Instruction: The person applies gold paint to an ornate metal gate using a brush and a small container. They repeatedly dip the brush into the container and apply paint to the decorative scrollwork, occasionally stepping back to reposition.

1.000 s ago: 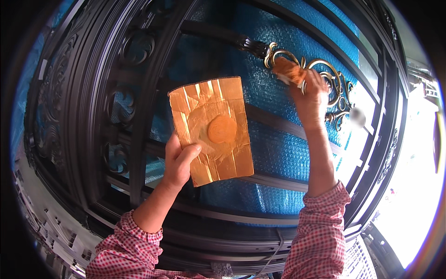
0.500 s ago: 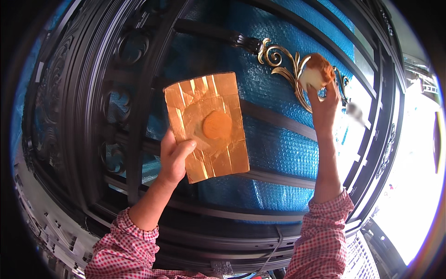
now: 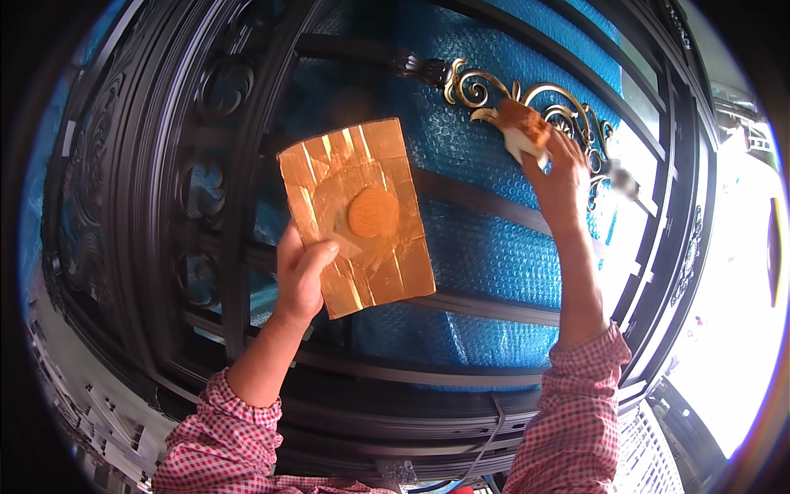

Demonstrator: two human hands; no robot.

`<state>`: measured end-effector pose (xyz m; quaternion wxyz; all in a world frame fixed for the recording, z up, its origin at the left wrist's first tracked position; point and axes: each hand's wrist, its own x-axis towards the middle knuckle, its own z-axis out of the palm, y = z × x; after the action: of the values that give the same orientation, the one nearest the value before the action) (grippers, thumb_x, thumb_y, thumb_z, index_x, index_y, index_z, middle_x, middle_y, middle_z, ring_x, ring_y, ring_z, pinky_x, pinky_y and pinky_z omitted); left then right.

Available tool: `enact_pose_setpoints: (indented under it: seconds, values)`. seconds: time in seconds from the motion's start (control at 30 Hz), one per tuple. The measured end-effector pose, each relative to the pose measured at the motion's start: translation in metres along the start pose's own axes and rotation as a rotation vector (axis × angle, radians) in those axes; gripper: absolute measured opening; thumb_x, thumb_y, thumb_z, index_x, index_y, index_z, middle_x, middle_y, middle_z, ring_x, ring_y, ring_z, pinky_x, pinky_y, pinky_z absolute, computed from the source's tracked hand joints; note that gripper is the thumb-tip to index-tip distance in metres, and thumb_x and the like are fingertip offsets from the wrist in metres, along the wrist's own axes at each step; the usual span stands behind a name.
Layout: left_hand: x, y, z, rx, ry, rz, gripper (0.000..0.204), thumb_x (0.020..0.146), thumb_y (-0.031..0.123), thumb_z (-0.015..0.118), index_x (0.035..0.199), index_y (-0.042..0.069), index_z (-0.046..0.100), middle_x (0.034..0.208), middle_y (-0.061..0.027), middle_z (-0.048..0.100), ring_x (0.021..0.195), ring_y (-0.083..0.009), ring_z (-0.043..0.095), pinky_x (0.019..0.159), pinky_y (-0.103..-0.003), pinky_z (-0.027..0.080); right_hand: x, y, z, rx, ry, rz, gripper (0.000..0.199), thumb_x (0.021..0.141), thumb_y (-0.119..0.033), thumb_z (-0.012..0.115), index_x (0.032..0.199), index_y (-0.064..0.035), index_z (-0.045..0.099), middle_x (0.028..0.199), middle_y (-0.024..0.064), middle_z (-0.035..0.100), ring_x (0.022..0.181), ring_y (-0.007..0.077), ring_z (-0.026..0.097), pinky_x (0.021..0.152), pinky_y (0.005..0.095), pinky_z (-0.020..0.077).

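Observation:
My left hand grips a flat gold-coloured card by its lower left edge, thumb on top. On the card lies a round orange patch, with gold-brown smears around it; whether it is a lump or a shallow lid I cannot tell. Between the fingers and thumb of my right hand is a sponge, white below and stained orange-brown on top. The sponge is against or just over the gold scrollwork of a black metal gate, covering part of its leaves.
Black bars cross the gate, with blue bubble wrap behind them. Black ornate panels stand at the left. A thin grey cable hangs near the lower edge. Bright light washes out the right side.
My right hand has moved the sponge left and slightly down along the scrollwork, tilting it and uncovering the curls at the right. My left hand and the card have shifted slightly left and up.

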<state>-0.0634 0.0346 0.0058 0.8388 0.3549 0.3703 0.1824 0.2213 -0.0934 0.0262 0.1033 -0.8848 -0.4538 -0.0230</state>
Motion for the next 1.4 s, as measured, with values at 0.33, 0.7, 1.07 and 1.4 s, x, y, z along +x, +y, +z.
enact_pose_setpoints:
  seconds: [0.33, 0.7, 1.07, 1.4]
  values:
    - [0.0, 0.002, -0.001, -0.009, 0.008, -0.011, 0.046, 0.075, 0.001, 0.042, 0.12, -0.004, 0.037, 0.112, -0.012, 0.05, 0.102, -0.0168, 0.049, 0.087, -0.031, 0.04, -0.008, 0.007, 0.001, 0.013, -0.001, -0.034, 0.021, 0.068, -0.015, 0.065, 0.083, -0.0061, 0.054, 0.081, 0.0078, 0.055, 0.084, 0.0242, 0.054, 0.079, 0.0374, 0.0388]
    - [0.0, 0.0, 0.001, 0.012, -0.003, 0.005, 0.046, 0.075, 0.001, 0.041, 0.12, -0.003, 0.037, 0.111, -0.0125, 0.05, 0.101, -0.0176, 0.051, 0.087, -0.031, 0.041, -0.028, 0.027, -0.004, 0.06, -0.047, 0.071, 0.027, 0.071, -0.013, 0.062, 0.097, -0.0061, 0.057, 0.088, 0.0098, 0.058, 0.088, 0.0245, 0.055, 0.081, 0.0373, 0.0399]
    - [-0.002, -0.001, 0.002, 0.024, 0.031, 0.006, 0.044, 0.075, 0.002, 0.043, 0.119, -0.003, 0.038, 0.111, -0.0125, 0.05, 0.099, -0.0185, 0.051, 0.086, -0.032, 0.042, -0.058, 0.043, -0.006, 0.127, 0.057, 0.219, 0.021, 0.071, -0.011, 0.063, 0.09, -0.0048, 0.057, 0.086, 0.0086, 0.057, 0.087, 0.0245, 0.054, 0.08, 0.0377, 0.0403]
    - [-0.002, -0.004, 0.001, 0.056, 0.054, 0.01, 0.041, 0.076, 0.005, 0.044, 0.116, -0.001, 0.04, 0.109, -0.0117, 0.05, 0.097, -0.0187, 0.051, 0.084, -0.031, 0.043, -0.061, 0.044, -0.012, 0.122, 0.056, 0.169, 0.023, 0.068, -0.012, 0.064, 0.089, -0.0051, 0.057, 0.088, 0.0086, 0.056, 0.087, 0.0262, 0.052, 0.08, 0.0377, 0.0387]
